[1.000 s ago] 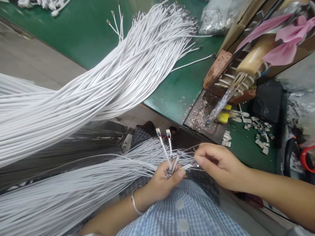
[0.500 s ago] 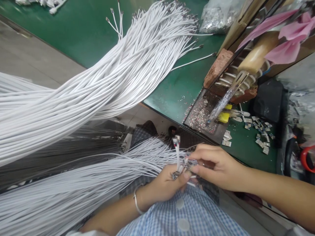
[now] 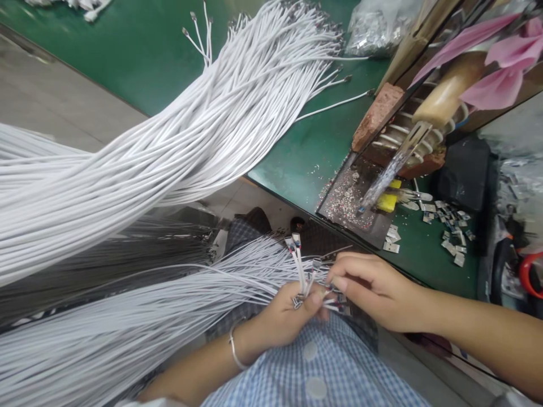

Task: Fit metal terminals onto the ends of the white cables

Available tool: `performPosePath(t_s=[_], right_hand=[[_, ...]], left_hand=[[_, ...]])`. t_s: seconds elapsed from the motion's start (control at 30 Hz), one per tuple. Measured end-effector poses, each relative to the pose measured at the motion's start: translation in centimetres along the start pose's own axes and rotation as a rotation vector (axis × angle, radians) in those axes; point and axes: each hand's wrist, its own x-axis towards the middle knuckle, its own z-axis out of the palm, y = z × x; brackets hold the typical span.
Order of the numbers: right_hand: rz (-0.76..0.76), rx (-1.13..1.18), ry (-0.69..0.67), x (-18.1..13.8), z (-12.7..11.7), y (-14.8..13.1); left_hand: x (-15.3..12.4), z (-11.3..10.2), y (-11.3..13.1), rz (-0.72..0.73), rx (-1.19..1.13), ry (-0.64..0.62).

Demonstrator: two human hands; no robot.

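My left hand [image 3: 284, 316] is closed around the ends of several thin white cables [image 3: 299, 265] that stick up from the fist, each tipped with a small metal connector. My right hand [image 3: 373, 291] sits just to the right and pinches one connector end [image 3: 328, 291] between thumb and fingers, touching the left thumb. Both hands hover over my lap, above a blue checked garment [image 3: 326, 367]. A thick bundle of white cables [image 3: 127, 328] runs from the left hand out to the left.
A larger white cable bundle [image 3: 190, 135] lies across the green table [image 3: 139, 51] at upper left. At the right stand a wooden-handled tool [image 3: 424, 124] on brick blocks, a tray of metal scraps [image 3: 348, 203], loose metal connector shells [image 3: 449, 226] and a plastic bag [image 3: 373, 28].
The two upright cable ends in my left hand swung together and then leaned left. My right hand moved in closer to the left thumb and lower, pinching at the connector ends.
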Motion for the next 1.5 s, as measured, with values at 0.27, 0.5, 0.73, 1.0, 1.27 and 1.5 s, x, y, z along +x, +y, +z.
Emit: performPosePath(t_s=[0.27,0.5,0.73,1.0,1.27,1.5], right_hand=[[0.069,0.144,0.102,-0.5,0.5,0.4],[0.106,0.079,0.124,-0.3,0.5,0.2],[0.066,0.023,0.077,-0.1,0.1,0.0],[0.098,-0.012,0.063,0.0,0.2,-0.1],[0.078,0.005,0.086,-0.2,0.1,-0.2],[0.094,0.077,0.150,-0.5,0.6,0.5]], left_hand=[[1.0,0.3,0.3,0.069,0.141,-0.058],[0.2,0.3,-0.5,-0.030,-0.035,-0.136],[-0.1,0.2,-0.2,-0.048,-0.051,-0.026],[0.1,0.0,0.2,-0.047,0.072,0.036],[0.0,0.0,0.2,-0.033,0.043,-0.010],[0.3,0.2,0.2,-0.054,0.124,-0.082]])
